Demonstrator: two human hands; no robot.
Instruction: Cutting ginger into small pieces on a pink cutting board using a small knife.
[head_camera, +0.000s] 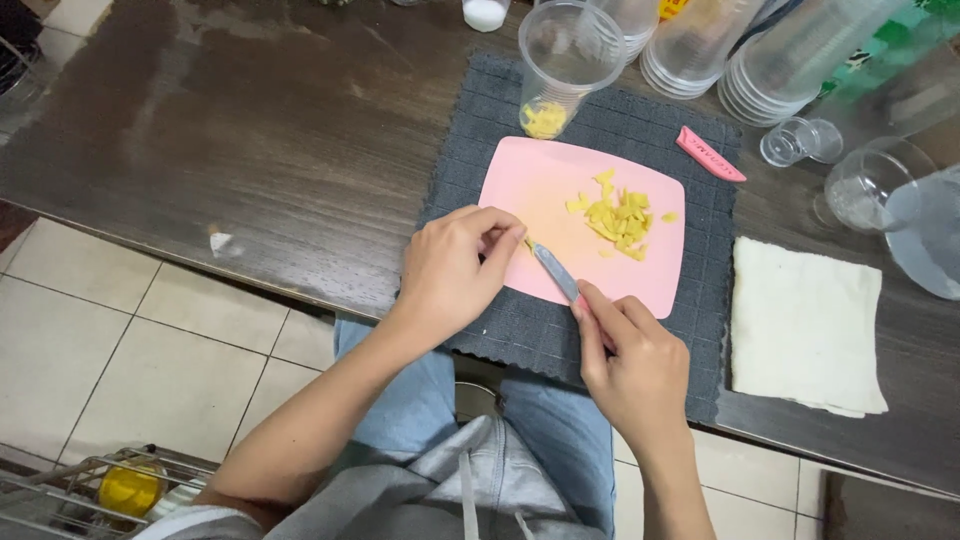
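I see a dark wooden table (250, 130) filling the upper frame, a grey mat (500, 330) at centre, a pink cutting board (530, 185) holding yellow pieces (615, 215). My right hand (635, 365) grips a knife (556, 272); my left hand (455, 265) pinches its blade tip.

I count one flat pink plastic cutting board (540, 190), one dark grey waffle-textured cloth mat (470, 150), one small grey-bladed knife (556, 272), one pink knife sheath (709, 154), one folded white towel (803, 325).
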